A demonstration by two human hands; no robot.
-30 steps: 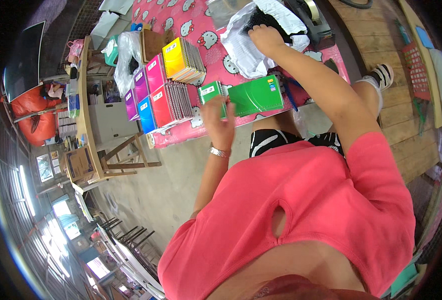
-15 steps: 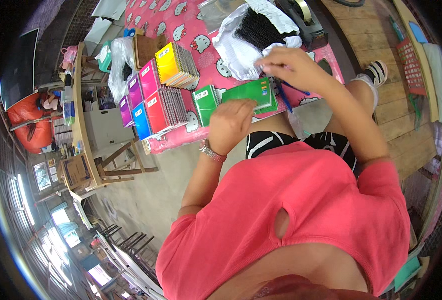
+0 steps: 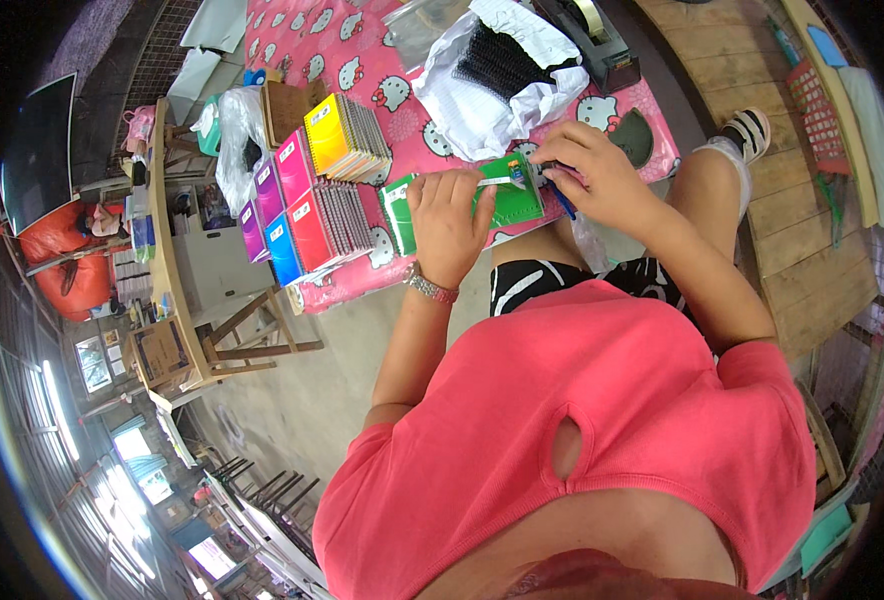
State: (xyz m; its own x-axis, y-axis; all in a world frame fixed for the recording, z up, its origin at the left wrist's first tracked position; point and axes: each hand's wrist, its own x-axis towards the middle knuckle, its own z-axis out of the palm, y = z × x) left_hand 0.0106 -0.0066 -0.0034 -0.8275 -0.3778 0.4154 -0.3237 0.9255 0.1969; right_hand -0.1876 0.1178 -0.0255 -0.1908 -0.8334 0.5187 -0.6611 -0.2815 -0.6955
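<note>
The grey concrete floor [image 3: 352,320] spreads through a cluttered workroom, with bright windows toward its lower-left side. A table under a pink cartoon-print cover [image 3: 332,48] stands in front of the person, and wooden planking [image 3: 812,285] runs along the right. On the left is a long wooden table [image 3: 165,200], with a dark flat screen [image 3: 40,155] and a bulging orange-red bag [image 3: 67,268] beyond it; a cardboard box [image 3: 157,350] sits near its lower end.

On the pink cover, crumpled white wrapping [image 3: 452,115] lies spread around a heap of black coils [image 3: 502,62], just beside a black tape dispenser [image 3: 607,65]. Spiral notebooks stand in close stacks toward the left: yellow [image 3: 329,140], red [image 3: 314,230], pink, purple and blue. A clear plastic bag [image 3: 239,140] hangs near them.

The green notebook [image 3: 517,205] lies at the table's near edge, between the hands. The left hand [image 3: 449,220] rests palm down across green covers, thumb apart from the fingers; whether it grips anything, I cannot tell. The right hand [image 3: 592,175] is pinched narrow around a slim blue tool [image 3: 563,200], its kind unclear.
</note>
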